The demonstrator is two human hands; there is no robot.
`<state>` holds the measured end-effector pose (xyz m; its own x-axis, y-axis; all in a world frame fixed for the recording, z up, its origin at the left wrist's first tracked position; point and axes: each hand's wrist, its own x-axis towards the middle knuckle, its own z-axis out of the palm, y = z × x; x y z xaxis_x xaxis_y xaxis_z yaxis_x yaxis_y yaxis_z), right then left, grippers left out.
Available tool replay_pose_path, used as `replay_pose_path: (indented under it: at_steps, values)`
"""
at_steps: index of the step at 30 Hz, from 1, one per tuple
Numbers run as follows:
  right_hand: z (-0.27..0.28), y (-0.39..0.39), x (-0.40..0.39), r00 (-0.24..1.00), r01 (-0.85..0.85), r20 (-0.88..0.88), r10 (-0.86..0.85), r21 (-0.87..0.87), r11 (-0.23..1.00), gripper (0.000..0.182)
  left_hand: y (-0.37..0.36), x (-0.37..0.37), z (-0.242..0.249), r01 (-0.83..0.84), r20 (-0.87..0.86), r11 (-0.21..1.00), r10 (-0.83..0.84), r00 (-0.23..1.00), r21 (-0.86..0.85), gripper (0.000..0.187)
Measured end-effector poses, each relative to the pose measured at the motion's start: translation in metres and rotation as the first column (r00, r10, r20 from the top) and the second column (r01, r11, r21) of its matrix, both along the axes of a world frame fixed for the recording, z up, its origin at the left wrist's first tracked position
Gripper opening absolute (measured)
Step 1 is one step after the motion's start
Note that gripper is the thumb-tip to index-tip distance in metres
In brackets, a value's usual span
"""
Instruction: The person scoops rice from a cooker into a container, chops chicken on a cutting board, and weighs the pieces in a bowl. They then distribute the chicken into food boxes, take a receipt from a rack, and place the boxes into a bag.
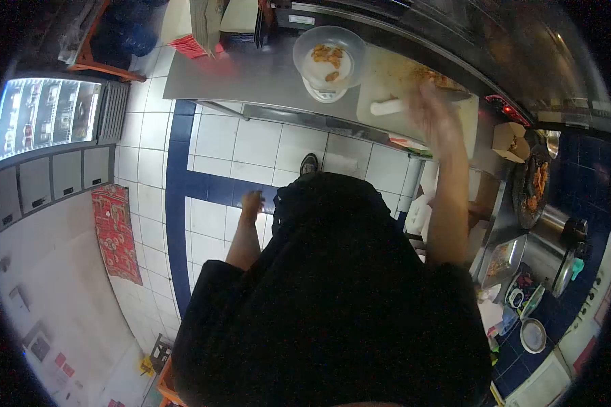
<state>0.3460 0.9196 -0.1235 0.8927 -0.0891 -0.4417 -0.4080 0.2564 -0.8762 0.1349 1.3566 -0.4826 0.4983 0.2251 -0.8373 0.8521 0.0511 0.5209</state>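
My right hand (436,119) is over the cutting board (380,78), smeared by motion. Its fingers look stretched out, with nothing visible in them. Beside it on the board is a white handle (388,107), apparently a knife's; a dark blade (455,94) shows past the hand, and the part between is hidden. Chopped orange-brown food (424,72) lies at the board's back. Left of the board, a clear bowl (354,47) with pieces of similar food sits on a white kitchen scale (326,95). My left hand (252,202) hangs low over the floor, fingers curled, touching nothing visible.
The steel counter (265,81) runs across the front, with stacked containers (204,27) at its left. An open cardboard box (510,141), a dark pan of food (535,186) and a clear tray (506,261) stand to the right. A lit display fridge (44,115) is at the left.
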Motion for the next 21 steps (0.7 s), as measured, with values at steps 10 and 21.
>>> replay_pose_path:
  at_steps: [10, 21]
  values:
    - [-0.304, -0.144, -0.294, 0.860, -0.140, -0.510, -0.013, -0.262, 0.955, 0.027, -0.049, 0.074, -0.027, 0.529, 0.152, 0.711, -0.652, 0.743, 0.463, 0.029]
    - [-0.388, -0.036, -0.566, 0.661, 0.451, -0.572, -0.486, -0.214, 0.866, 0.019, -0.132, 0.265, 0.228, -0.084, 0.634, 0.775, -0.444, 0.633, 0.627, 0.058]
